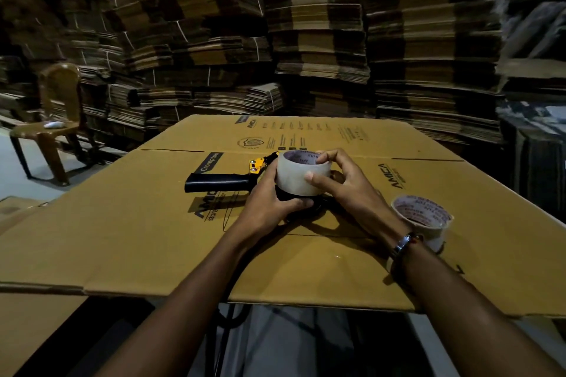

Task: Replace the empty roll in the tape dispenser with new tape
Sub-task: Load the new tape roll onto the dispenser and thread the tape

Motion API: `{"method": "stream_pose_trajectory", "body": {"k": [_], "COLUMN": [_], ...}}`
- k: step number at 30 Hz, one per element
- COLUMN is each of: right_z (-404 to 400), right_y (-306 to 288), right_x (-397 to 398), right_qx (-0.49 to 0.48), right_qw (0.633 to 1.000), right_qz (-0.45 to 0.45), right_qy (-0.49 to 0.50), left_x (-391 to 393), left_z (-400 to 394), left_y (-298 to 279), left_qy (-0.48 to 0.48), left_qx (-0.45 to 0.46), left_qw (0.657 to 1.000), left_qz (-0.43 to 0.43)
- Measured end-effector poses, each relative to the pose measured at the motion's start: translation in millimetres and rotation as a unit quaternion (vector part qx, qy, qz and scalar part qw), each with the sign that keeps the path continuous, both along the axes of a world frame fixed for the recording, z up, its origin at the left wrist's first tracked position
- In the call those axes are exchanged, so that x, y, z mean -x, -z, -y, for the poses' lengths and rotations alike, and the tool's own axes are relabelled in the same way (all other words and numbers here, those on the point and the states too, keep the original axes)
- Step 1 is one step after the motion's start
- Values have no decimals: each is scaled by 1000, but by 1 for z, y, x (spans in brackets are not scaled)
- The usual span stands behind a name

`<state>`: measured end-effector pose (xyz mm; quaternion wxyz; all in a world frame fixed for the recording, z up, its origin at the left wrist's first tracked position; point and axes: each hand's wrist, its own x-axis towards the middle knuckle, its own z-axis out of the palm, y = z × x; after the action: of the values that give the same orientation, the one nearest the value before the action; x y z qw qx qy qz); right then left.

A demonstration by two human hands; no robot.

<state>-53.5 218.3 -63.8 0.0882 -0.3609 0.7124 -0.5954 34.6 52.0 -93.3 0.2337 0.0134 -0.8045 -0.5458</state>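
While both hands curl round it, the roll (301, 173) sits at frame centre on the dispenser (220, 182), left hand (269, 196) low, right hand (340, 180) pinching its rim. A second roll (424, 220) lies lower right on cardboard (122, 239); a chair (50, 119) stands left.

Your forearms are bare to the bottom edge of the view, with no sleeves showing. On your right wrist you wear a bracelet (403, 244): a shiny metal band with a dark strap and a small reddish detail beside it. Your left wrist carries nothing.
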Motion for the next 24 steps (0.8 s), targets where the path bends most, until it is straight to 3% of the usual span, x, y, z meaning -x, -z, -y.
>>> {"method": "stream_pose_trajectory", "body": {"k": [3,6,14,24], "right_z": [7,15,24,23], "right_y": [1,4,5,8], "right_x": [3,3,-1,3], "right_qx": [65,44,3,-4], "right_qw": [993,990,991,992], "right_qz": [98,125,48,-25], "right_qy": [17,58,129,122], "left_x": [3,6,5,5], "left_z": [2,3,10,5], "left_y": [2,3,-1,-3], "left_qy": [-11,-20,26,14], "left_qx": [11,31,7,-18], "left_qw": [1000,999,999,999], "left_qz": [7,8,35,41]}}
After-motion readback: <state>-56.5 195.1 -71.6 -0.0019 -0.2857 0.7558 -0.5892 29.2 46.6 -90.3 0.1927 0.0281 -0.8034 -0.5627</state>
